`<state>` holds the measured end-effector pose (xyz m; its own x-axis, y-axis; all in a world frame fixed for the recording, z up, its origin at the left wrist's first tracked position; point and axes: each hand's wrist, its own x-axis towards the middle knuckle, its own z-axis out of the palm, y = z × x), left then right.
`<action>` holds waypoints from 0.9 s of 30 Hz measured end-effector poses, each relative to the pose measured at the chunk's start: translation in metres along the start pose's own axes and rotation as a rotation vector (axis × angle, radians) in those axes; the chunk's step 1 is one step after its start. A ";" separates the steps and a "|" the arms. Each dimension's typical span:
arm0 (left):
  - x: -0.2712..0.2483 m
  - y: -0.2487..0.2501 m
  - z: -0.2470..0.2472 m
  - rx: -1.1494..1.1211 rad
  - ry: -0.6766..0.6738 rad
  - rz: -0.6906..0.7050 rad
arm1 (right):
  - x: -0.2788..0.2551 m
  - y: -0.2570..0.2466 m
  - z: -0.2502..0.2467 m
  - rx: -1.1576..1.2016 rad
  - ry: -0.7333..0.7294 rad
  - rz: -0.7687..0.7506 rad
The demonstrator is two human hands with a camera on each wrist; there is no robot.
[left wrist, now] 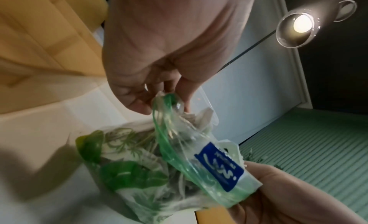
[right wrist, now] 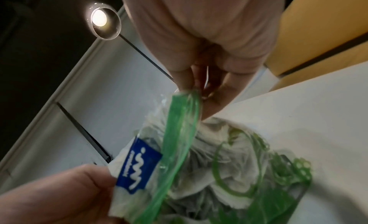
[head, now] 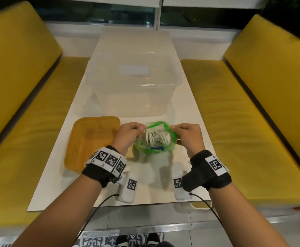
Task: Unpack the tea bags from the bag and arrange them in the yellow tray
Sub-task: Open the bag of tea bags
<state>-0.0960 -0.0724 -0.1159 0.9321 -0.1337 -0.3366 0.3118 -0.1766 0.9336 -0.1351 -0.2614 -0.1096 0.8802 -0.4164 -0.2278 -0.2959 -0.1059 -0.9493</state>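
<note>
Head view: the zip bag point(head: 155, 139) stands on the white surface point(head: 190, 161) with its green-edged mouth pulled wide, held between both grips. The left hand point(head: 128, 133) pinches the rim on its side with curled fingers and thumb; the right hand point(head: 190, 135) pinches the opposite rim likewise. White tea bags point(head: 157, 138) stand packed inside the bag, directly between the two grips and below the pinched rim. The yellow tray point(head: 92, 141) lies on the surface just outboard of the left grip, holding nothing visible. A clear plastic storage bin point(head: 133, 82) sits beyond both grips. Left wrist view adds what the head view does not resolve: fingertips point(left wrist: 139, 104) closed on the green zip strip, a blue label point(left wrist: 219, 166) on the bag's wall, and a green leaf print lower down. Right wrist view confirms the right fingertips point(right wrist: 217, 101) clamped on the green strip point(right wrist: 179, 125), with the left hand's thumb against the labelled side.
</note>
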 end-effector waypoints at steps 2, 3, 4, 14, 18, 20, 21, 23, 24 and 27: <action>0.002 -0.002 0.000 -0.184 0.007 -0.085 | 0.003 0.002 0.002 0.171 -0.054 0.180; 0.002 -0.002 0.000 -0.336 0.008 -0.157 | 0.005 0.003 0.002 0.339 -0.084 0.316; 0.003 -0.003 0.000 -0.502 0.012 -0.244 | 0.006 0.002 0.000 0.520 -0.116 0.485; 0.001 0.002 0.002 -0.801 0.008 -0.423 | 0.007 -0.004 0.006 0.766 -0.316 0.769; -0.004 0.002 -0.008 -0.443 -0.187 -0.162 | 0.004 -0.006 -0.004 0.674 -0.312 0.636; -0.005 0.004 -0.013 -0.168 -0.190 -0.074 | 0.004 -0.006 -0.011 0.563 -0.294 0.520; -0.005 0.005 -0.014 -0.024 -0.159 -0.035 | 0.003 -0.008 -0.016 0.514 -0.306 0.450; -0.007 0.012 -0.013 0.242 -0.076 0.030 | 0.001 -0.011 -0.019 0.394 -0.318 0.322; -0.008 0.016 -0.012 0.362 -0.041 0.069 | -0.001 -0.014 -0.019 0.307 -0.330 0.257; -0.013 0.026 -0.009 0.667 0.024 0.200 | -0.010 -0.025 -0.015 0.031 -0.289 0.053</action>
<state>-0.0979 -0.0661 -0.0860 0.9660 -0.2062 -0.1563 -0.0389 -0.7129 0.7002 -0.1419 -0.2683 -0.0807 0.9344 -0.1454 -0.3250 -0.3364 -0.0615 -0.9397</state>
